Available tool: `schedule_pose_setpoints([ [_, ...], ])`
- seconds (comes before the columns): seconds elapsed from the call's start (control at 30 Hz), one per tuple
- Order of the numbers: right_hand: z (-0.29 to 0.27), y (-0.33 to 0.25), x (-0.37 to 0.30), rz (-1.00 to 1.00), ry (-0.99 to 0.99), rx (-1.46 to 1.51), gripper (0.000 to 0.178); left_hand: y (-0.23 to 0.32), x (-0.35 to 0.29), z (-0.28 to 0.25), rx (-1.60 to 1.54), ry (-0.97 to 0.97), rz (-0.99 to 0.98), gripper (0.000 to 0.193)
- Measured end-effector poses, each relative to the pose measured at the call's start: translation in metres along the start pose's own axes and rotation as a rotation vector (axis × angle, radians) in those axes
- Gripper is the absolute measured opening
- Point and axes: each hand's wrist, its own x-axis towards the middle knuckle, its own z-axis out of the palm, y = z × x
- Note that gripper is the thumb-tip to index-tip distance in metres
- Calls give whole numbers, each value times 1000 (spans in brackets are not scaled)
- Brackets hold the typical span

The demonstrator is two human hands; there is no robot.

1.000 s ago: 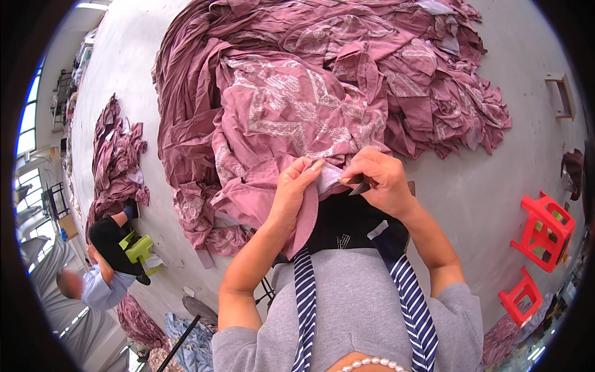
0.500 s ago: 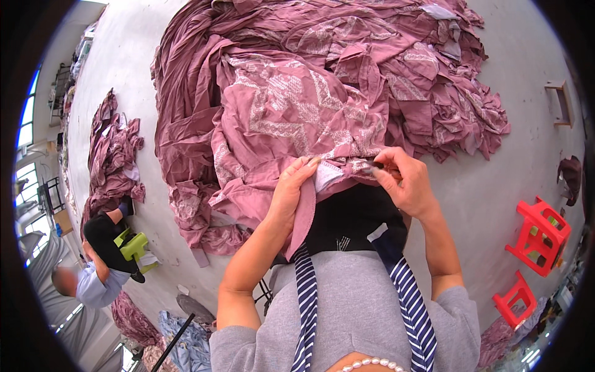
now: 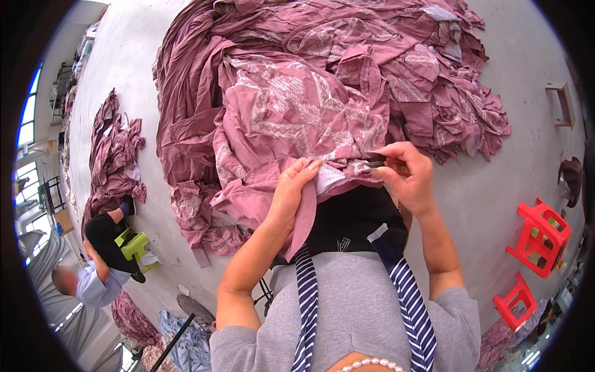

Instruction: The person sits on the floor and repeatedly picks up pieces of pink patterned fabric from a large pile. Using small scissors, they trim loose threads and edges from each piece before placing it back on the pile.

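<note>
A dusty-pink garment (image 3: 297, 118) with white patterning lies across my lap and runs up onto the heap in front of me. My left hand (image 3: 296, 186) pinches its edge beside a small white patch of cloth (image 3: 328, 178). In my right hand (image 3: 409, 177) is a pair of small dark thread snips (image 3: 374, 160). Their two blades are spread and point left at a patterned fold of the garment, close to the white patch. Part of the snips is hidden by my fingers.
A large heap of pink cloth (image 3: 434, 93) covers the pale floor ahead. At the left, a person (image 3: 102, 279) sits on a green stool (image 3: 133, 246) by a smaller pink pile (image 3: 111, 155). Red stools (image 3: 540, 235) stand to the right, and blue cloth (image 3: 186, 341) lies at lower left.
My right hand has turned and shifted slightly right, and the spread blades of the snips now show clearly. My left hand keeps its pinch on the garment.
</note>
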Motion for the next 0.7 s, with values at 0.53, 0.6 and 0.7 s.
schedule_pose_setpoints([
  [0.53,72,-1,-17,-543,-334,-92,32,123,-146,-137,-246,-267,1074,34],
  [0.6,93,-16,-29,-553,-537,89,31,141,-179,-171,-247,-120,1130,35],
  [0.7,108,-19,-37,-617,-624,72,21,148,-189,-212,-144,141,1268,36],
])
